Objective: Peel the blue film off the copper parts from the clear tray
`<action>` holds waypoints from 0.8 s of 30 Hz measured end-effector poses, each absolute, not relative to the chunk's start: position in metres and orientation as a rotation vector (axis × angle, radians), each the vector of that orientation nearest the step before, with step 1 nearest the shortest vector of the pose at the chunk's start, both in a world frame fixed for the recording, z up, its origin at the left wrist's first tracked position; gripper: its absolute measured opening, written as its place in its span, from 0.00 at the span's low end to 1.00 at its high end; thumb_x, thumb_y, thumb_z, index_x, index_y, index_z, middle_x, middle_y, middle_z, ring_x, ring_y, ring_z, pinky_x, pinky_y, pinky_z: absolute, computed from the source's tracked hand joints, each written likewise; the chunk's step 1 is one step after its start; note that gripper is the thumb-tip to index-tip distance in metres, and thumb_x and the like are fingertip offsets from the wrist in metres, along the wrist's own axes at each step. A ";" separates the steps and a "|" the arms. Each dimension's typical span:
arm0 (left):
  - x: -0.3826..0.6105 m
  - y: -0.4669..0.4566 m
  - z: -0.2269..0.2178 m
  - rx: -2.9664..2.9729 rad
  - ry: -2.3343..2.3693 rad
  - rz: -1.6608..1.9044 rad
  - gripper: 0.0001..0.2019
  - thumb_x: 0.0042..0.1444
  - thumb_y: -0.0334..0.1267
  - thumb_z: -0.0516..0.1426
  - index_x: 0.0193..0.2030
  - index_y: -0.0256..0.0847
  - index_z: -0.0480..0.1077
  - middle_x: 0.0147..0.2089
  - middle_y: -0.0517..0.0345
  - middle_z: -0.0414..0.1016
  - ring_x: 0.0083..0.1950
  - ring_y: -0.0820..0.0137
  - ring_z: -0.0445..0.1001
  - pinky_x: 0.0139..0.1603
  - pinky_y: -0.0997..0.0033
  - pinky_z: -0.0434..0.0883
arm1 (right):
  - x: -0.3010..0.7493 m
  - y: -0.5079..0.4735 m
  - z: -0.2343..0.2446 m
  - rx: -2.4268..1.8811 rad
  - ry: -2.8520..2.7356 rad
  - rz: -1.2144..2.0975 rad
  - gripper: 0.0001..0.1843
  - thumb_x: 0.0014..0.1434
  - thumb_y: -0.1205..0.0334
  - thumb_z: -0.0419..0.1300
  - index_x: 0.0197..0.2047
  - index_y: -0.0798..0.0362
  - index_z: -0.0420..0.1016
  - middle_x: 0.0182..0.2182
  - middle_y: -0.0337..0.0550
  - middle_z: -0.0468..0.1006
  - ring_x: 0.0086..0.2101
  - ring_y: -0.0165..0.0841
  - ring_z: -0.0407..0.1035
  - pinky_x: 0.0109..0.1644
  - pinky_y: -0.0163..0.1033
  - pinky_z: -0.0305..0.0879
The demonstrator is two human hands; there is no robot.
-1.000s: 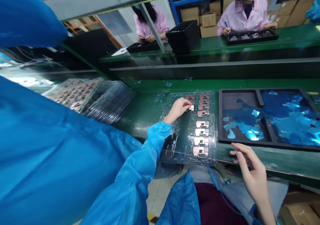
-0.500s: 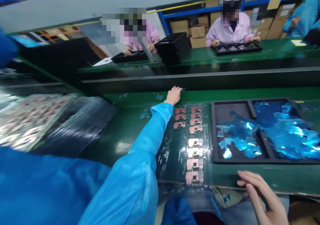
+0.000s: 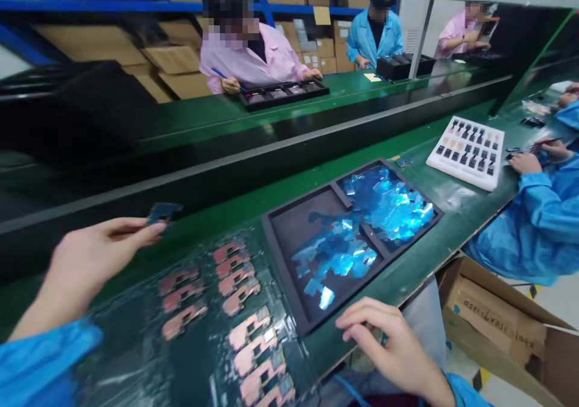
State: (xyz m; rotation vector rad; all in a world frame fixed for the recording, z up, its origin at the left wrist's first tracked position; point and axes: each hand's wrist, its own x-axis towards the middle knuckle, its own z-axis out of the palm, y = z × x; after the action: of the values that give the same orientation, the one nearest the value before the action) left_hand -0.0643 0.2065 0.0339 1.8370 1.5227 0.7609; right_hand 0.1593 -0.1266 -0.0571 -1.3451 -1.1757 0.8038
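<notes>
My left hand [image 3: 97,262] is raised over the far edge of a clear plastic blister tray [image 3: 131,328], pinching a small dark blue piece [image 3: 163,213] at its fingertips. Rows of pink copper-coloured metal parts [image 3: 235,289] lie in that tray. My right hand [image 3: 389,347] rests by the front corner of a black foam tray [image 3: 316,187], fingers loosely curled and holding nothing. Shiny blue film scraps [image 3: 357,232] fill much of the foam tray.
The green bench [image 3: 420,298] runs to the right, where a co-worker's hands [image 3: 538,157] work beside a white tray of dark pieces [image 3: 465,151]. A cardboard box [image 3: 497,328] stands below the bench. Co-workers sit across a raised divider.
My left hand has come back from the bench's far side, now holding the dark blue piece. The view has swung, moving the trays left. My right hand now rests closer to the foam tray.
</notes>
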 end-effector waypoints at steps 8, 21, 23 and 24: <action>-0.024 0.023 0.015 1.500 1.162 0.701 0.17 0.49 0.49 0.74 0.41 0.43 0.84 0.38 0.50 0.88 0.37 0.58 0.86 0.39 0.62 0.84 | 0.145 -0.068 -0.047 -1.152 -0.980 0.842 0.26 0.67 0.58 0.68 0.67 0.48 0.75 0.55 0.49 0.82 0.42 0.32 0.80 0.38 0.33 0.79; -0.015 -0.059 -0.006 1.558 1.196 0.830 0.06 0.57 0.40 0.67 0.40 0.46 0.86 0.37 0.57 0.86 0.36 0.65 0.83 0.41 0.69 0.81 | 0.142 -0.085 -0.053 -1.205 -0.963 0.825 0.15 0.67 0.51 0.66 0.32 0.50 0.79 0.28 0.38 0.81 0.27 0.31 0.74 0.32 0.36 0.75; -0.015 -0.062 -0.009 1.553 1.190 0.826 0.06 0.57 0.40 0.68 0.40 0.45 0.86 0.37 0.56 0.86 0.36 0.65 0.83 0.41 0.70 0.81 | 0.142 -0.086 -0.056 -1.236 -0.968 0.786 0.19 0.69 0.50 0.63 0.28 0.50 0.76 0.24 0.37 0.78 0.24 0.30 0.72 0.31 0.36 0.73; -0.015 -0.063 -0.011 1.539 1.186 0.822 0.06 0.57 0.40 0.68 0.40 0.45 0.86 0.37 0.56 0.87 0.37 0.64 0.83 0.41 0.69 0.81 | 0.142 -0.087 -0.057 -1.249 -0.972 0.772 0.21 0.71 0.50 0.62 0.27 0.50 0.75 0.23 0.37 0.77 0.24 0.30 0.71 0.31 0.36 0.73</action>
State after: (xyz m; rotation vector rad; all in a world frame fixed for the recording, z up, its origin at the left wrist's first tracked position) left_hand -0.0152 -0.0631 -0.0110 1.5392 1.1856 0.8216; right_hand 0.1421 -0.0868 -0.0571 -1.2494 -0.9725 0.7716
